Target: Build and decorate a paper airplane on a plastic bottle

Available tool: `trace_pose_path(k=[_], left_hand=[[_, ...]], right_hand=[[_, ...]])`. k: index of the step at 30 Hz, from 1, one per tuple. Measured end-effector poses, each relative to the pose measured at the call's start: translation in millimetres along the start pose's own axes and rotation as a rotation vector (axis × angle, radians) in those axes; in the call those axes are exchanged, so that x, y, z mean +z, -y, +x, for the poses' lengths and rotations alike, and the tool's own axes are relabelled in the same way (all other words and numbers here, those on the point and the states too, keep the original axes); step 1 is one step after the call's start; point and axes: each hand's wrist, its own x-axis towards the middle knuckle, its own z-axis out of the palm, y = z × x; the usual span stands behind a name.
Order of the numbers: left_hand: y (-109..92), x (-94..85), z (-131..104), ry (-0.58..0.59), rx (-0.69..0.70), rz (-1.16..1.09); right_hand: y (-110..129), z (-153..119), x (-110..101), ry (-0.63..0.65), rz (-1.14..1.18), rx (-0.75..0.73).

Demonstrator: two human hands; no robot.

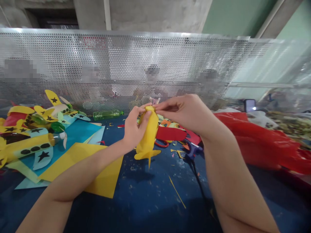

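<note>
"As both hands come together over the table (136,207), what do they have between them?"

"A yellow body (150,132), shaped like a bottle. The left hand (135,129) is wrapped round its side, thumb along the near face. Its far end sits up at the fingertips, and yellow tail fins (147,155) stick out of the near end, below the left hand."

"And the right hand (187,111)?"

"Narrow: thumb and fingers are drawn together, touching the far end. Whether they nip the edge or some small bit there, I can't tell."

"What's just under the right hand?"

"A flat red piece (171,133), right beside the yellow body, with a red loop handle (163,146) next to it. A purple tool (193,149) lies near the right forearm, and a yellow strip (177,192) lies between the two forearms."

"Left side?"

"A yellow sheet (109,181) reaches under the left forearm, and a blue sheet (81,131) lies beyond it. Farther left of the left hand are model planes (19,149) with black stars; a green bottle (107,114) lies beyond the hand, slightly left."

"Right of the right hand?"

"A red plastic bag (264,142) by the forearm, with a phone (250,105) past it. Beyond both hands stands a perforated metal screen (175,58)."
</note>
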Motion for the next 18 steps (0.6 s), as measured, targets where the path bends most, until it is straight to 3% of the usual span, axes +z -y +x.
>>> trace_pose_path(k=[10, 18], left_hand=[[-8, -4.4, 2, -0.020, 0.015, 0.068], [7, 0.5, -2, -0.032, 0.016, -0.026]], right_hand=[[2, -2, 0, 0.000, 0.057, -0.008], [2, -3, -1, 0.000, -0.021, -0.029]])
